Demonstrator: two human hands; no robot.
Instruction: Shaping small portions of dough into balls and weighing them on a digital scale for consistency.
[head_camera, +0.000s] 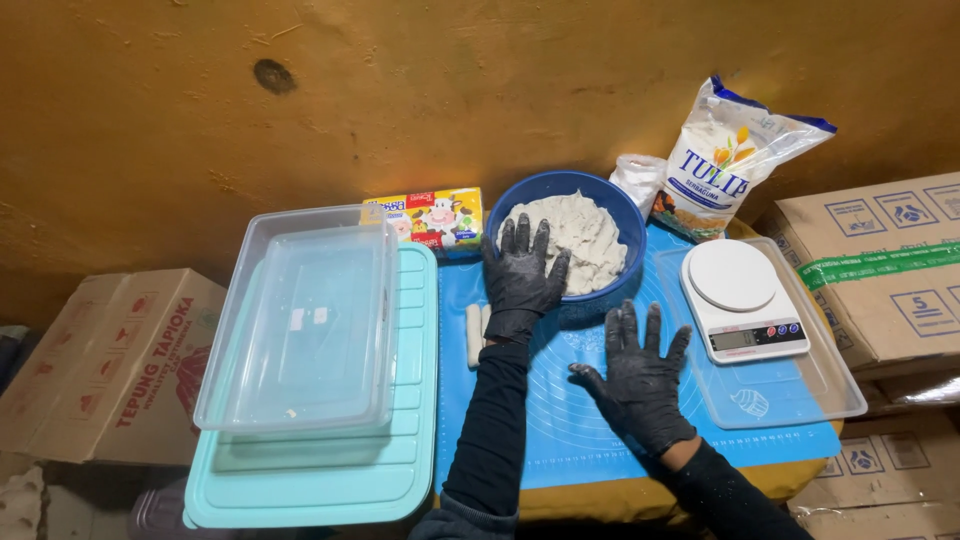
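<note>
Person in black gloves, both dusted with flour. Left hand (523, 270) is spread wide, palm down over the near rim of the blue bowl (620, 215), fingertips on the dough (580, 235) inside; it grips nothing, and looks to be steadying the bowl or pressing the dough. Right hand (638, 375) is also flat with fingers splayed, holding nothing, resting on the blue mat (560, 420) near its middle, likely kept open because the glove is floured. Bowl sits at the mat's far edge, centre. Two small dough rolls (476, 333) lie on the mat just left of the left wrist, set aside from the bowl. Scale (742, 300) stands on a clear lid (790, 395) at the mat's right edge, close by for weighing. Flour bag (725, 160) leans on the wall behind the scale. Clear tub (300, 320) rests on a teal lid (330, 480) at the left edge. Carton (430, 218) sits behind the bowl's left; boxes (880, 270) flank the table.
</note>
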